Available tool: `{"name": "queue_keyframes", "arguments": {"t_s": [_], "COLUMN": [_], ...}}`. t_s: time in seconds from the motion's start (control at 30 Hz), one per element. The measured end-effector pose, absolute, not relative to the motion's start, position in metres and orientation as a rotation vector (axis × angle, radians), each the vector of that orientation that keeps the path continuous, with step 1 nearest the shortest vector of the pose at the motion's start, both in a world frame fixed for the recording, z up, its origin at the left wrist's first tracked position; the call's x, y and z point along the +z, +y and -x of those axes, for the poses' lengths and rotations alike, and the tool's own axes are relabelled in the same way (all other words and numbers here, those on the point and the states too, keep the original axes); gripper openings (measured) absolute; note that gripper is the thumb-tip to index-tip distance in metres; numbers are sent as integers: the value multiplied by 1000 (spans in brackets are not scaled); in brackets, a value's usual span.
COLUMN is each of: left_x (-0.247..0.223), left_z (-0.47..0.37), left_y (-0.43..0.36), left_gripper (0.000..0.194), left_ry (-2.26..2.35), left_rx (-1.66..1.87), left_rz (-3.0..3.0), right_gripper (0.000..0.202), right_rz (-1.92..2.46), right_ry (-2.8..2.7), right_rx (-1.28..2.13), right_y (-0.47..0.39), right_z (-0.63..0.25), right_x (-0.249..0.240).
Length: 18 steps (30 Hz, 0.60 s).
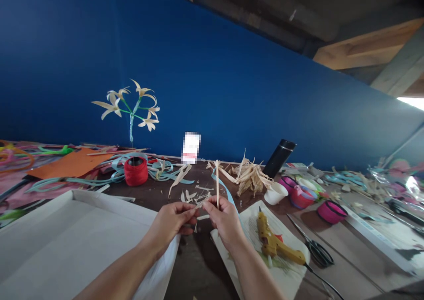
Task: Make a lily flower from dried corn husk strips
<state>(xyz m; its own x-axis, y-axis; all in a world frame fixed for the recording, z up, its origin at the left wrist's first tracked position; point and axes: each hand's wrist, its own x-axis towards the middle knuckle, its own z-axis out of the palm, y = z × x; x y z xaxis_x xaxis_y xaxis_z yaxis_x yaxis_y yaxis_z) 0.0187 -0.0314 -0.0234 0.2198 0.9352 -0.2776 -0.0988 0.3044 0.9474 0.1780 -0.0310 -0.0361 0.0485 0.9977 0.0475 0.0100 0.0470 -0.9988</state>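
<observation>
Your left hand [174, 223], lower centre of frame, has thumb and fingers pinching a thin pale strip [199, 205]; its tip reaches your right hand [225, 218], can't tell if that one grips it too
Right hand is closed on a pale stick [217, 181], held near upright, top end free at mid-frame
Both hands near each other over the desk [194, 269], pale scraps [187, 197] just beyond your fingers
Lower right: yellow glue gun [271, 242] on a paper sheet [252, 216], black-handled scissors [319, 252] beside it
Lower left: white tray [66, 247], red spool [135, 173] behind it
Right of centre: dried husks [250, 176], past your right hand
</observation>
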Motion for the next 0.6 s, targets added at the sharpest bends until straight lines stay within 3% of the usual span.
{"name": "queue_keyframes", "arguments": {"t_s": [0.43, 0.6], "left_x": [-24, -24], "left_z": [-11, -10], "left_y": [-29, -31], "left_gripper": [31, 31], "left_ry": [1075, 1100], "left_rx": [1031, 1024], "left_rz": [-818, -902], "right_gripper": [50, 47], "right_rz": [1068, 1051], "right_ry": [-1278, -1347], "right_rx": [1497, 1523], "right_y": [-46, -44], "right_z": [-166, -164], "right_x": [-27, -31]}}
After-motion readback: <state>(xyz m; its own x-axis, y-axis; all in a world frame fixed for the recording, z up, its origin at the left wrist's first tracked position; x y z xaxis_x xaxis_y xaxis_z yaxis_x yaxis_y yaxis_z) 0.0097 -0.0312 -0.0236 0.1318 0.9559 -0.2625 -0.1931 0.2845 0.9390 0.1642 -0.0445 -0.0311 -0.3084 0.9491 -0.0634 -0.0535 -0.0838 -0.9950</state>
